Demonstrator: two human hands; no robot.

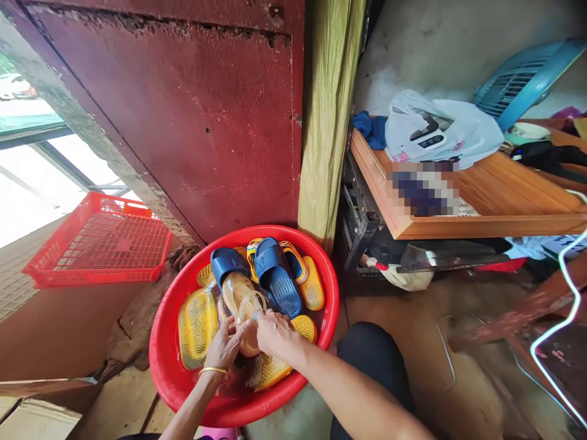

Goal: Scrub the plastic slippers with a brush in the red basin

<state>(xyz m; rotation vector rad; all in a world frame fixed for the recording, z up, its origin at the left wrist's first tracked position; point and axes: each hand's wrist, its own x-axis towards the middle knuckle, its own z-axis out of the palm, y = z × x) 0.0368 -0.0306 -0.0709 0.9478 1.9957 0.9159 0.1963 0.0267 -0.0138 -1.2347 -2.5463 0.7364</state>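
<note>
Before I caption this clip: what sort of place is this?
Probably a home utility corner or back porch: a red washbasin of plastic slippers, a worn red metal panel, and a wooden tray of household clutter.

Gold bangle (213,370) on left wrist (210,384), bare forearms (348,397) — dark trousers (373,366)

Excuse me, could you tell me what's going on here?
A person's left hand, wearing a gold bangle, and right hand are both gripping a translucent amber plastic sandal inside a red plastic basin. Blue slides and yellow slippers are heaped around it in the basin. A red plastic crate sits to the left of the basin.
</note>
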